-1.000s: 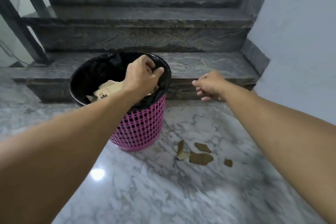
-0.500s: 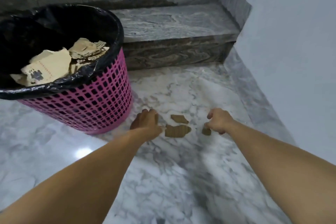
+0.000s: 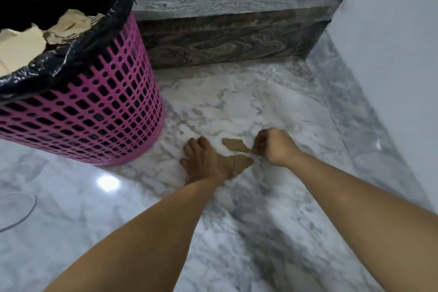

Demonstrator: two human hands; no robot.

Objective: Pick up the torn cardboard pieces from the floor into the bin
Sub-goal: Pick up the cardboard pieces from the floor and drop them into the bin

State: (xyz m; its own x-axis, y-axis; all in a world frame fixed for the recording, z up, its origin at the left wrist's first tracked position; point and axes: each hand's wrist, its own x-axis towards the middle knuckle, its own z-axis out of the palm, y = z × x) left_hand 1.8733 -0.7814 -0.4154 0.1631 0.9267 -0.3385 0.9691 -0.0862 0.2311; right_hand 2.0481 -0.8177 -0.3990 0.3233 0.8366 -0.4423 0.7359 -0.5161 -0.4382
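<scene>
Pink plastic lattice forms the bin (image 3: 99,111) at the left, lined with a black bag (image 3: 71,59) whose rim folds over the top; torn cardboard already lies inside (image 3: 21,47). It stands on the white marble floor (image 3: 237,102) before a dark stone step (image 3: 225,42).

Just right of the bin's base, the left hand (image 3: 203,161) lies low on the floor, fingers fairly straight and spread, its edge touching the larger cardboard scrap (image 3: 239,162); whether the thumb is tucked under that scrap I cannot tell. A smaller scrap (image 3: 234,144) lies flat just beyond, between the two hands. The right hand (image 3: 272,147) has its fingers curled in tight by the small scrap's right tip, and appears to be pinching something small, though what sits in that grip is hidden.

These scraps look thin, light and fairly stiff, lying flush on a slick, glossy floor. They will likely skid rather than lift, so a fingernail under a ragged corner, or sliding one piece against the other hand, seems the surest hold. Nothing here is fragile.
</scene>
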